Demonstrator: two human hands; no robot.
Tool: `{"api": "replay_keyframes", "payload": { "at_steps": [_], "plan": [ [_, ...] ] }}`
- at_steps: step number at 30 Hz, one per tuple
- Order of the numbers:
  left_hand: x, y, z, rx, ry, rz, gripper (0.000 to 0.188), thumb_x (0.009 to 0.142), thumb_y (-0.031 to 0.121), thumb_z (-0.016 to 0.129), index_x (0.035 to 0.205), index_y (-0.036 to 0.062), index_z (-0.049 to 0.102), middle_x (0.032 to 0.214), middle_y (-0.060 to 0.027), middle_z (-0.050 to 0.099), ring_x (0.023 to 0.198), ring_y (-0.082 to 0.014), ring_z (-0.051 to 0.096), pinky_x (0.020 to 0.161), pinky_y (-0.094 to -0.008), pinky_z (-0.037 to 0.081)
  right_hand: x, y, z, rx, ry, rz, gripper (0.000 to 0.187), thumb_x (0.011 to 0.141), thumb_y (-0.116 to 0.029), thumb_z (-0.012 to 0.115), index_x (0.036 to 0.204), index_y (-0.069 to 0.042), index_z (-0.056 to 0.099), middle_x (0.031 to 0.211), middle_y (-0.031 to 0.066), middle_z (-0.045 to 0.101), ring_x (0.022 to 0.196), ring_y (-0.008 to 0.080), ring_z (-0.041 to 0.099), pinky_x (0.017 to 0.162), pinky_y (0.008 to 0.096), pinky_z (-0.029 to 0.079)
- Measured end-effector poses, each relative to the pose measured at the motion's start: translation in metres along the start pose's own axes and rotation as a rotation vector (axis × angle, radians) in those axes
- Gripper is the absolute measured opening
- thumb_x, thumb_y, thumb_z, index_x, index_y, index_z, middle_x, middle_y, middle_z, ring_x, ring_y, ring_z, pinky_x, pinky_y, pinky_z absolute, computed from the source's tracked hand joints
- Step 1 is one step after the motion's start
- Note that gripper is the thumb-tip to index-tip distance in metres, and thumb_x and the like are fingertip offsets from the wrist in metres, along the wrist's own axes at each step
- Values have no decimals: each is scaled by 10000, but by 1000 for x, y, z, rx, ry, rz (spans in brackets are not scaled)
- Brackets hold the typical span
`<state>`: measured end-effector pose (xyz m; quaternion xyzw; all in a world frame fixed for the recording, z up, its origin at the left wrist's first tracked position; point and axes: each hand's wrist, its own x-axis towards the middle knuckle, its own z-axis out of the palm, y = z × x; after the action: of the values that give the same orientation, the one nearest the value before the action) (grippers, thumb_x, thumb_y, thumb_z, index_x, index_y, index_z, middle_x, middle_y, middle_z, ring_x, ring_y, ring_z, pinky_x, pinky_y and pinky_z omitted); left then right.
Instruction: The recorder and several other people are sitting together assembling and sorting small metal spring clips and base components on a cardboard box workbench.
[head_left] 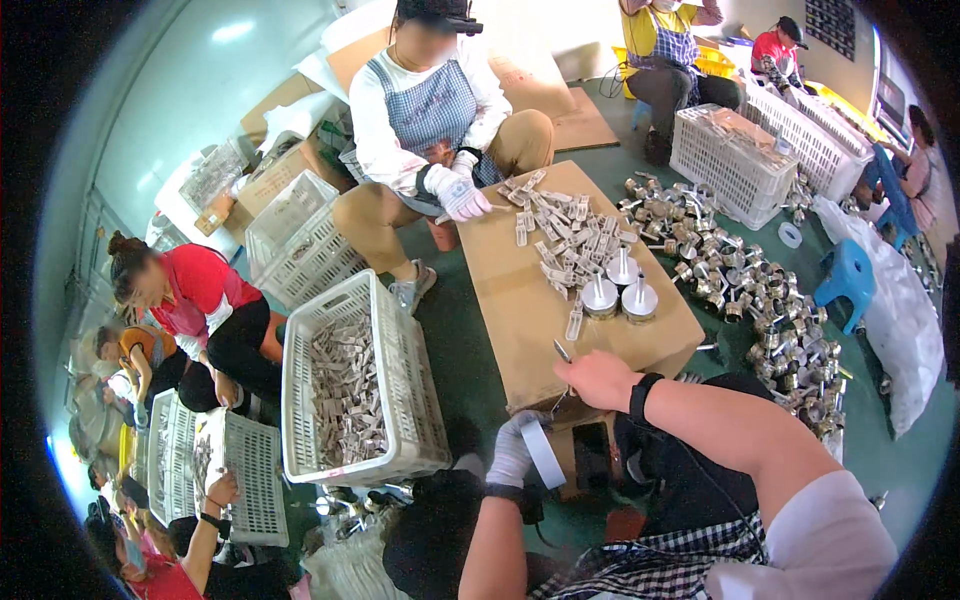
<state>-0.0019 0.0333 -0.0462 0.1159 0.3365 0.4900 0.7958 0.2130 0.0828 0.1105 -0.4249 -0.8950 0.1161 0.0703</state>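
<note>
In my gloved left hand (511, 451), near the box's front edge, a round white-faced disc (543, 455) is held nearly edge-on. A thin metal rod shows beside it. My bare right hand (597, 380) is closed above the same edge, around a slim metal piece (562, 351) whose pointed tip sticks out toward the far left; its kind is not clear. On the cardboard box (520, 345) ahead stand three round metal parts (599, 296) with white tops and upright stems. Behind them lies a heap of flat metal clips (570, 235).
A white crate (425, 410) of metal clips stands left of the box. Round metal parts (745, 290) cover the floor to the right, near a blue stool (848, 285) and a white sack (895, 350). A co-worker (430, 110) sits across the box, a gloved hand at its far edge.
</note>
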Motion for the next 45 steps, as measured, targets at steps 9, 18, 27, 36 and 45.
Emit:
{"api": "replay_keyframes", "payload": {
  "at_steps": [9,18,27,36,45],
  "plan": [
    [-4,1,12,-26,52,-44,182,771,132,602,894,-2,609,835,-139,644,732,-251,597,718,-370,494,-1,1,3,20,-35,54,133,775,-103,514,893,-43,526,748,192,617,731,376,617,625,481,482],
    [-6,1,5,32,-3,-41,205,754,161,635,886,3,636,855,-130,655,731,-234,607,697,-353,501,0,0,3,19,-4,30,121,781,-126,524,849,-26,524,717,192,613,705,373,613,616,478,478],
    [-5,1,8,69,-3,38,207,755,164,624,877,-3,629,852,-138,654,718,-237,601,686,-349,499,1,3,7,10,34,1,116,779,-136,527,821,-28,535,703,200,606,688,376,609,615,478,476],
    [-4,2,7,39,67,7,189,749,141,626,860,-12,614,838,-153,648,721,-265,603,709,-373,498,3,3,10,32,17,13,136,785,-140,517,858,-26,515,704,207,601,687,392,605,606,488,475],
    [-4,1,8,27,18,20,189,742,139,632,862,-6,617,842,-150,649,729,-264,604,711,-371,498,3,7,13,45,19,13,137,778,-127,504,869,-23,504,706,209,600,685,396,604,601,492,476]
  ]
}}
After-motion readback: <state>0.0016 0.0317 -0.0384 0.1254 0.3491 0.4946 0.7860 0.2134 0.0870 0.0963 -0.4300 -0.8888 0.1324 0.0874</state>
